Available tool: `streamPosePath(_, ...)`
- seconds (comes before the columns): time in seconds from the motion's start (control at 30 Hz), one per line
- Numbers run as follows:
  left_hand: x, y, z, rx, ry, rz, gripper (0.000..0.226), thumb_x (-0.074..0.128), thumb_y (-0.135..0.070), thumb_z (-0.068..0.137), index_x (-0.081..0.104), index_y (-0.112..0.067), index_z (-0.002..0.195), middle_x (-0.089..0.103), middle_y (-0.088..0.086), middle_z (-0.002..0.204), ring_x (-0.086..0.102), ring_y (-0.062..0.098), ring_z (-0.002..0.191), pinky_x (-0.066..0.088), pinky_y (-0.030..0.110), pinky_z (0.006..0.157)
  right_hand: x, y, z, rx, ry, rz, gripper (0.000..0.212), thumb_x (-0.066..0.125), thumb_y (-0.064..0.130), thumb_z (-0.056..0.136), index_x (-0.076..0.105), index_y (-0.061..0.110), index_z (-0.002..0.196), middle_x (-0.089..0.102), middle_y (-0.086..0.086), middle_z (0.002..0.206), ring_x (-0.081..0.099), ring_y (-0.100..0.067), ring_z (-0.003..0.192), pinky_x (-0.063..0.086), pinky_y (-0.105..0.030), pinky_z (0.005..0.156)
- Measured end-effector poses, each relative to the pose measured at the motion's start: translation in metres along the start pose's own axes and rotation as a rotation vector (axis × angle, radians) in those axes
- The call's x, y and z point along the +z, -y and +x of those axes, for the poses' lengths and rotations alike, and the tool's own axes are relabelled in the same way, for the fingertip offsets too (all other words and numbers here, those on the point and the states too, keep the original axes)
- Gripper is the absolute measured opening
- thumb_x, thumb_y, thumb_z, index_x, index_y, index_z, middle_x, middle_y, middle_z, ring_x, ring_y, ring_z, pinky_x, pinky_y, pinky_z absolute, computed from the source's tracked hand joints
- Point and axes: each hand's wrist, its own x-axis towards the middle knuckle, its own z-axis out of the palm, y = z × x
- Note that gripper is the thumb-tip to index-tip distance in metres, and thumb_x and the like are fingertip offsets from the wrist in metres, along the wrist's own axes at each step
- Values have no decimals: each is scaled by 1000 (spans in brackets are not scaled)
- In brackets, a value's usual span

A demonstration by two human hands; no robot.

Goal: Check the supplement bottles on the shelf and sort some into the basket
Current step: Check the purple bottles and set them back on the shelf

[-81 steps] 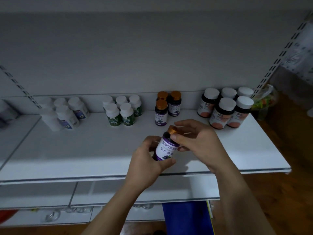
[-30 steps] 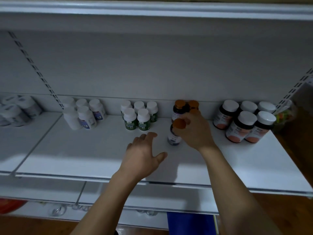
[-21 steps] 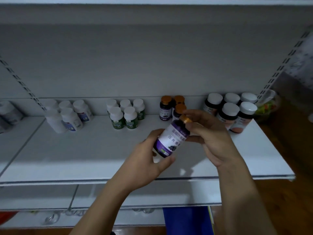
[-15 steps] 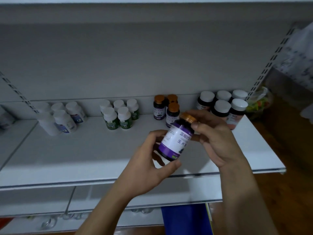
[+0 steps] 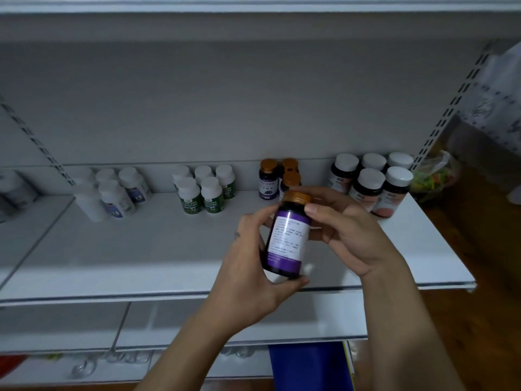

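I hold a dark bottle with a purple label and orange cap (image 5: pixel 287 235) upright above the white shelf (image 5: pixel 141 249). Its white text panel faces me. My left hand (image 5: pixel 248 280) grips its lower body from the left and underneath. My right hand (image 5: pixel 346 235) holds its shoulder and cap end from the right. At the back of the shelf stand three more orange-capped purple bottles (image 5: pixel 267 179), a green-label group (image 5: pixel 204 190), a blue-label white group (image 5: pixel 112 193) and a group of dark bottles with white caps (image 5: pixel 369 184). No basket is in view.
A lower shelf (image 5: pixel 84 325) runs beneath. Below the shelf at centre right sits a blue object (image 5: pixel 307 365). A clear bag with colourful contents (image 5: pixel 431 179) lies right of the shelf. Slotted uprights (image 5: pixel 451 108) flank the bay. More white bottles (image 5: pixel 14 190) stand in the left bay.
Since 2.7 s ago, I put one purple bottle back and picked up another with my right hand. My left hand joined it, and the bottle has turned from its front label to its text panel.
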Motion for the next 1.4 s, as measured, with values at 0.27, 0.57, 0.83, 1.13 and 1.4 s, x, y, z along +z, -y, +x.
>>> streamPosePath(0.27, -1, -1, -1, 49, -106, 62, 83, 89, -25, 65, 33, -48, 122, 44, -21, 116, 46, -10, 89, 35, 2, 75, 0, -3, 3, -50, -39, 71, 29, 56, 9, 78, 77, 22, 96, 73, -9, 101, 68, -24, 92, 57, -41, 71)
streamPosePath(0.57, -5, 6, -5, -11, -115, 0, 61, 77, -42, 72, 40, -43, 120, 54, -21, 116, 54, 5, 101, 43, 11, 77, 5, 0, 7, -40, -100, 0, 32, 67, 12, 78, 69, 15, 110, 70, -9, 104, 67, -23, 93, 57, -38, 66)
streamPosePath(0.83, -5, 17, -4, -92, -113, -152, 51, 66, -37, 82, 47, -35, 130, 55, -13, 112, 60, 13, 90, 49, 17, 71, 21, 2, 13, -37, -151, -45, 29, 67, 24, 73, 70, 15, 100, 74, 0, 92, 69, -12, 84, 57, -29, 67)
streamPosePath(1.13, -9, 22, -9, -106, -82, -255, 46, 45, -48, 90, 41, -34, 133, 57, -22, 118, 61, 14, 94, 54, 35, 76, 17, -5, 16, -33, -44, -44, 35, 62, 14, 79, 66, 17, 113, 72, -3, 109, 68, -18, 101, 55, -28, 78)
streamPosePath(1.4, -11, 23, -15, -133, 4, -252, 45, 48, -49, 86, 39, -38, 129, 54, -24, 116, 62, 16, 97, 54, 34, 78, 14, -10, 11, -19, 14, -13, 47, 64, 3, 82, 56, 14, 127, 70, -10, 116, 65, -27, 110, 54, -35, 88)
